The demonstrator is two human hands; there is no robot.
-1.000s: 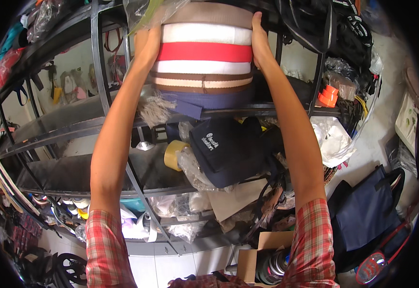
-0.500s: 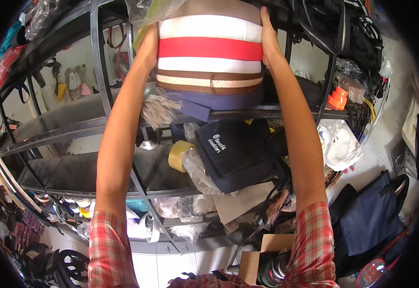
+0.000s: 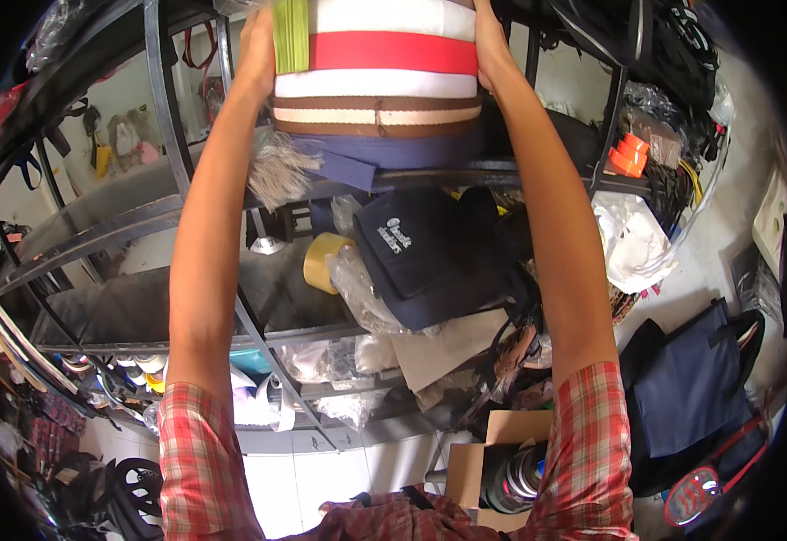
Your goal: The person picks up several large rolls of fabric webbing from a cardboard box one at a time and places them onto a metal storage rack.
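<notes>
A tall stack of rolled webbing straps stands on the black shelf at the top of the view. It includes a red roll (image 3: pixel 393 53), a white roll (image 3: pixel 375 84), a brown-and-cream roll (image 3: pixel 326 116) and a purple-blue roll (image 3: pixel 430 152) at the bottom. My left hand (image 3: pixel 256 59) presses the stack's left side, and my right hand (image 3: pixel 494 50) holds its right side. Both hands' fingertips are hidden or cut off by the upper edge. A green strip (image 3: pixel 292 36) hangs down the stack's front beside my left hand. Frayed grey fringe (image 3: pixel 278 169) droops at the lower left.
Below the stack lie a black fabric bag (image 3: pixel 439 257) and a roll of yellowish tape (image 3: pixel 325 263). Metal shelf posts (image 3: pixel 168 99) rise at left. Orange rolls (image 3: pixel 628 156) sit on the shelf at right. A navy bag (image 3: pixel 691 379) and an open cardboard box (image 3: pixel 466 475) are lower right.
The whole view has shifted, so stack and shelf sit higher and slightly left in the picture. The green strip now lies over the stack's left front. Both hands stay on the stack's sides.
</notes>
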